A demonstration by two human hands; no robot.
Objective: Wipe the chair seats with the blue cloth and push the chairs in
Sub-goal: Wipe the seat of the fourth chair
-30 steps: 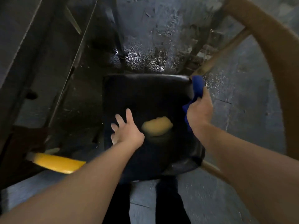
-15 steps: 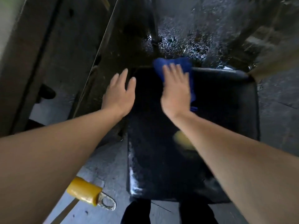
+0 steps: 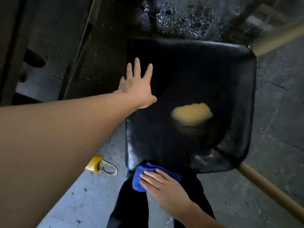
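Observation:
A black padded chair seat [image 3: 189, 76] fills the middle of the head view, with a torn yellowish patch [image 3: 191, 114] near its centre. My left hand [image 3: 137, 84] reaches over the seat's left edge, fingers straight and spread. The blue cloth [image 3: 144, 176] lies at the seat's near edge, and my right hand [image 3: 162, 183] presses flat on it with straight fingers. Wooden parts of the chair frame [image 3: 263, 185] show at the right.
A yellow-tipped chair leg with a metal ring [image 3: 98, 165] lies on the grey floor [image 3: 79, 195] at the lower left. A dark table frame [image 3: 79, 46] runs along the left. The floor beyond the seat is wet and glossy [image 3: 181, 18]. My dark trousers [image 3: 131, 211] show below.
My right hand has drawn the blue cloth from the seat's far edge back to its near edge. My left hand stayed by the seat's left side.

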